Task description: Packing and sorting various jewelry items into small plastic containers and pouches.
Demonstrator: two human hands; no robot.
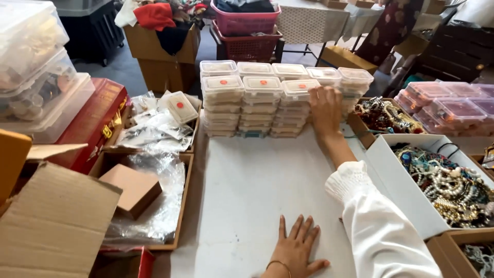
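My right hand, in a white sleeve, reaches forward and its fingers rest against the rightmost front stack of small clear plastic boxes with red dots on the lids. Several such stacks stand in rows on the white table. My left hand lies flat, palm down, fingers spread, on the table near its front edge; a thin bangle circles the wrist. Neither hand holds anything.
A white box of beaded necklaces sits at the right, more jewellery and pinkish lidded boxes behind it. At the left are cardboard trays with plastic bags, a red box, stacked clear tubs. Pink baskets stand beyond.
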